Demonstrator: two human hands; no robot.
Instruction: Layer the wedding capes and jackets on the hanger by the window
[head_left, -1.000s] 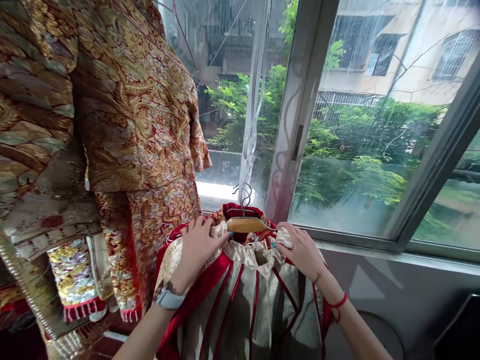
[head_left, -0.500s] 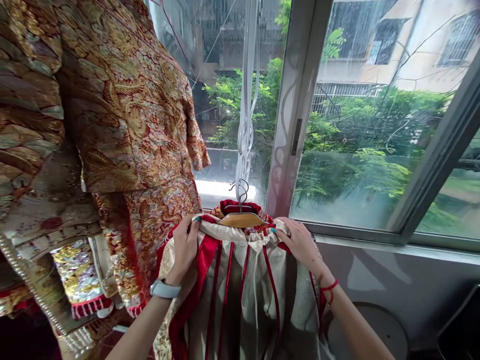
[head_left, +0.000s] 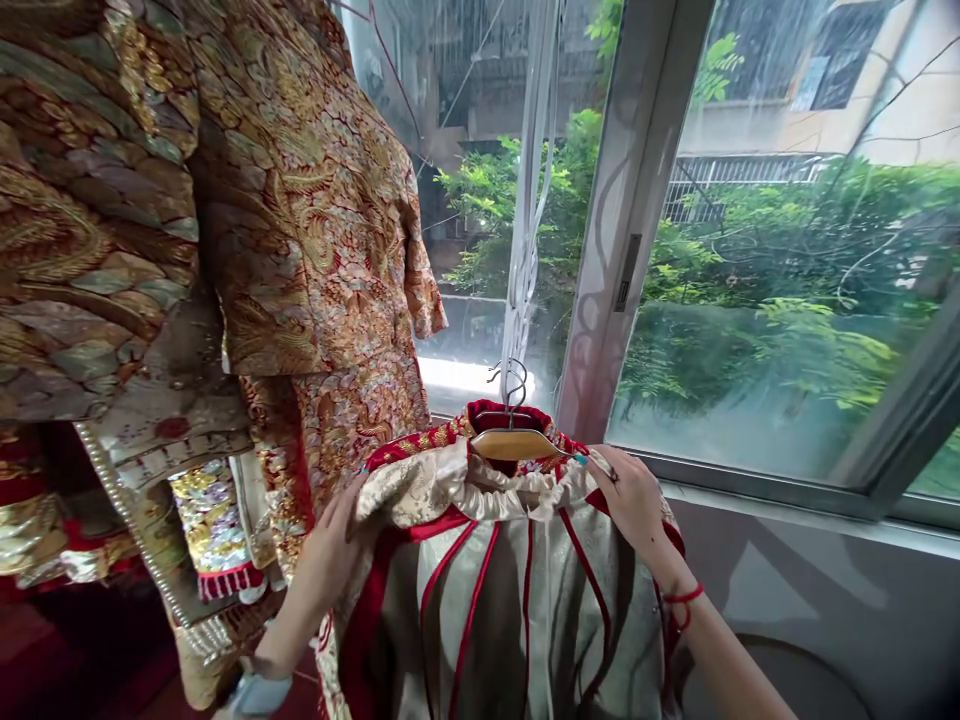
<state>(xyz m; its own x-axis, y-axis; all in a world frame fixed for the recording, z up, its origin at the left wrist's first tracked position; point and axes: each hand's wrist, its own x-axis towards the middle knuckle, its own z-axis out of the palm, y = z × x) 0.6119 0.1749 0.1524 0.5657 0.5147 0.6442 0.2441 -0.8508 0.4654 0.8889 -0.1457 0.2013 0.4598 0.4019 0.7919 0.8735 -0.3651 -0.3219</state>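
A cream skirt [head_left: 480,590] with red piping and a gathered waistband hangs in front of a red embroidered jacket [head_left: 416,440]. Both are around a wooden hanger [head_left: 511,444] with a metal hook. My left hand [head_left: 334,545] grips the left edge of the skirt near the shoulder of the jacket; some of its fingers are hidden by cloth. On the right, my right hand [head_left: 630,500] pinches the waistband beside the hanger's end, thumb in front. The lower part of the skirt runs out of view.
Gold and red embroidered garments [head_left: 322,230] hang close on the left. White ties [head_left: 525,220] come down in front of the window [head_left: 765,330] to the hooks. A sill [head_left: 795,520] and a pale wall lie to the right.
My left hand has moved outward and down from the waistband beside the hanger to the garment's left edge, and cream patterned cloth now shows there. My right hand still holds the waistband. The view has turned left.
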